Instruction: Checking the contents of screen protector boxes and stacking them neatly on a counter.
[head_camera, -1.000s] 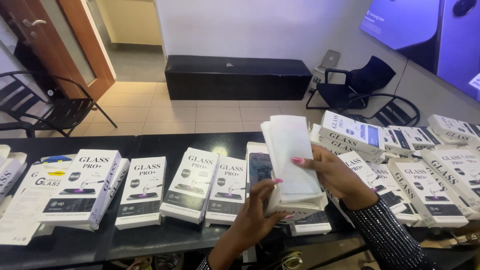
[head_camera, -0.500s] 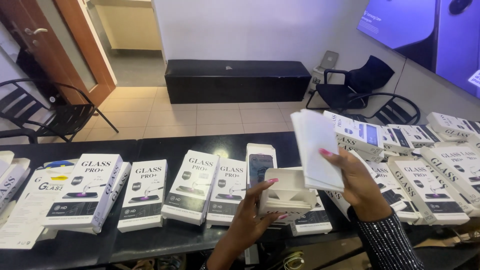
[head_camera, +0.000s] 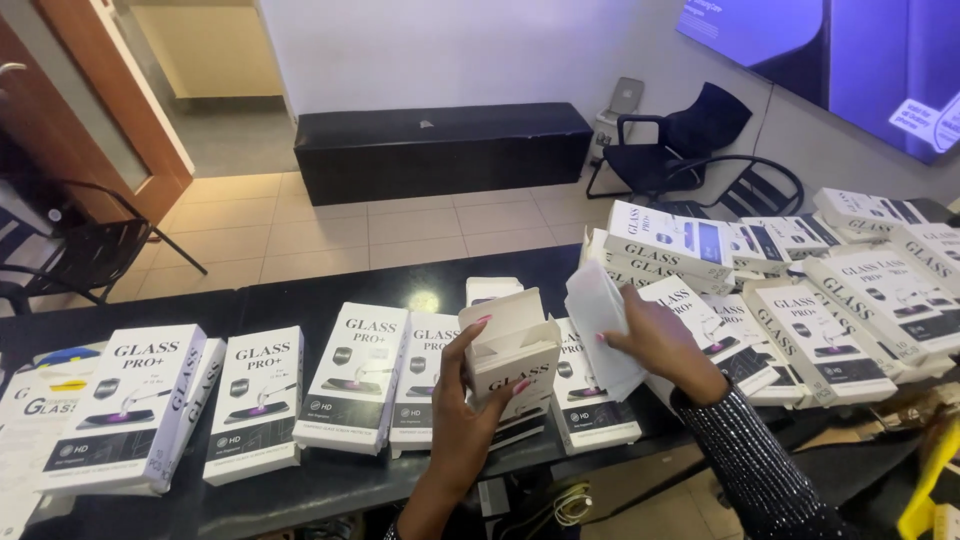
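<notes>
Opened white box (head_camera: 512, 350) gripped by left hand (head_camera: 470, 400); right hand (head_camera: 655, 340) clasps removed white sleeves (head_camera: 600, 320); other boxes (head_camera: 350, 375) lie closed.

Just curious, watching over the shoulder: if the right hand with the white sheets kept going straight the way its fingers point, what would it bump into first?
Probably the open white box in the left hand; the right hand points leftward at it, though depth is unclear.
</notes>
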